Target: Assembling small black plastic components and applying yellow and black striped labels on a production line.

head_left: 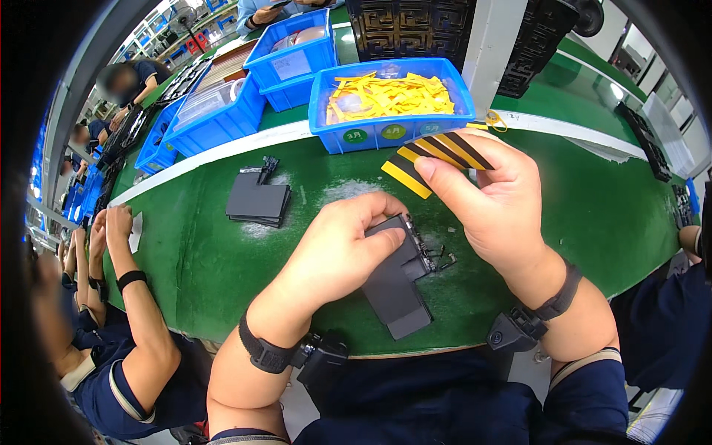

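Observation:
My left hand is closed on the upper end of a stack of flat black battery packs, its thumb lying on top. These packs are L-shaped, with small connectors and short leads along their right side. Above and to the right, my right hand pinches a fan of yellow-and-black striped strips between thumb and fingers. The strips are apart from the packs. A second stack of black packs lies on the green tabletop to the left, touched by neither hand.
Beyond my hands stands a blue bin full of yellow strips. More blue bins stand at the far left. A white post rises behind, beside black moulded trays. A co-worker's arm rests over the table's left side.

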Motion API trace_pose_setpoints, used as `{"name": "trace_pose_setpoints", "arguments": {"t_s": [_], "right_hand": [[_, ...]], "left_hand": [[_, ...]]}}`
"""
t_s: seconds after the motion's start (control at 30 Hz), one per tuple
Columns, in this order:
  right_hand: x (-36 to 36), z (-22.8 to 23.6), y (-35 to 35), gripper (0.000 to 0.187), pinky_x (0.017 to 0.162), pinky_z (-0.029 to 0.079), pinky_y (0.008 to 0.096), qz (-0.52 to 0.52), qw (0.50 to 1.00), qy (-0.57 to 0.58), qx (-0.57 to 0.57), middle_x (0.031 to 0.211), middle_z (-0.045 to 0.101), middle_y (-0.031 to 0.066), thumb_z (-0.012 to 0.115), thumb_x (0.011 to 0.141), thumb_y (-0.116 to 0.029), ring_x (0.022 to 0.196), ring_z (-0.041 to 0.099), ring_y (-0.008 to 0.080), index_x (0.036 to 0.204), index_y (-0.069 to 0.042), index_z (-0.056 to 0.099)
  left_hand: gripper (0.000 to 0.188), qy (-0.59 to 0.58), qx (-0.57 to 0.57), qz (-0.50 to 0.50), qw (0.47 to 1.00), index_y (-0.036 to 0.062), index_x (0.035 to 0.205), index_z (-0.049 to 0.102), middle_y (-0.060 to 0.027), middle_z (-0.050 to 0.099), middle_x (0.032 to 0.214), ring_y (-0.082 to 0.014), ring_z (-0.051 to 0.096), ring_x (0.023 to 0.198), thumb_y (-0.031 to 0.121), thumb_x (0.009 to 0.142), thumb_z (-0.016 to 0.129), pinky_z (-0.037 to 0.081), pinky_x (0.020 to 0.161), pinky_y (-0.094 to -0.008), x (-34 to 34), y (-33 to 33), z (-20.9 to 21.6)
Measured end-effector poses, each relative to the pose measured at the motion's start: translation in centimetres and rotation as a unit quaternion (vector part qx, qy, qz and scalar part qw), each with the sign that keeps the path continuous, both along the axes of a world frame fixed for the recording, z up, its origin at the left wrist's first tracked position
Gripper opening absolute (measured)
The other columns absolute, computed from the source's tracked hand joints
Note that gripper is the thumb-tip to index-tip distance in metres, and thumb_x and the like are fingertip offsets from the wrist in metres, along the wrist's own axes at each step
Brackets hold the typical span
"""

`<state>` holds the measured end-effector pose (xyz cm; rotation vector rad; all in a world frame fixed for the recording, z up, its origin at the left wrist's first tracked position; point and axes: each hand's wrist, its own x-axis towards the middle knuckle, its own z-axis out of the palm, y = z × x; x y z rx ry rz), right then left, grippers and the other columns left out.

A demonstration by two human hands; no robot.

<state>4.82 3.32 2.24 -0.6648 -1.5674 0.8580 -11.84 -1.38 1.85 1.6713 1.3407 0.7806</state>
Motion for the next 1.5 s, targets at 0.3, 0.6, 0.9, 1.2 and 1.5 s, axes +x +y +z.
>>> {"name": "trace_pose_setpoints", "arguments": {"t_s": [0.3,0.6,0.9,1.2,1.5], "right_hand": [[0.5,0.8,-0.4,0.014,0.072,0.046,0.0231,-0.014,0.997,-0.076,-0.018,0.088,0.063,0.0064,0.063,0.080,0.002,0.080,0.058,0.0107,0.093,0.004,0.064],[0.4,0.8,-0.7,0.019,0.078,0.048,0.0248,0.032,0.999,0.024,-0.030,0.094,0.064,0.0061,0.062,0.082,0.002,0.085,0.059,0.0108,0.101,0.005,0.062],[0.2,0.0,0.3,0.016,0.062,0.047,0.0298,-0.043,0.982,-0.084,0.164,0.074,0.064,0.0088,0.067,0.068,0.003,0.067,0.060,0.0220,0.083,-0.002,0.068],[0.2,0.3,0.7,0.018,0.062,0.045,0.0326,-0.058,0.953,-0.147,0.257,0.068,0.059,0.0072,0.068,0.062,0.004,0.064,0.056,0.0234,0.078,-0.005,0.065],[0.0,-0.2,0.9,0.019,0.064,0.044,0.0340,-0.081,0.935,-0.157,0.307,0.067,0.056,0.0071,0.070,0.061,0.001,0.065,0.054,0.0255,0.077,-0.004,0.062]], "left_hand": [[0.019,-0.048,-0.046,-0.024,0.998,-0.0025,0.103,0.057,-0.0034,0.063,0.084,-0.0072,0.056,0.074,0.003,0.084,0.056,0.046,0.067,-0.0220,0.1,0.0,-0.5],[0.019,0.003,-0.042,-0.046,0.998,-0.0023,0.102,0.058,-0.0034,0.063,0.084,-0.0073,0.056,0.076,0.005,0.084,0.057,0.045,0.067,-0.0239,0.7,-0.4,0.4],[0.023,-0.316,0.059,0.046,0.946,-0.0017,0.110,0.050,-0.0051,0.064,0.094,-0.0043,0.054,0.081,0.004,0.088,0.056,0.044,0.071,-0.0190,0.4,-0.2,-0.4],[0.021,-0.313,0.066,0.043,0.946,-0.0021,0.109,0.051,-0.0044,0.064,0.094,-0.0037,0.053,0.081,0.004,0.089,0.055,0.042,0.072,-0.0182,0.4,-0.2,0.0],[0.022,-0.299,0.049,0.041,0.952,-0.0020,0.109,0.051,-0.0033,0.064,0.091,-0.0034,0.053,0.079,0.004,0.088,0.056,0.043,0.070,-0.0188,0.3,-0.2,0.0]]}}
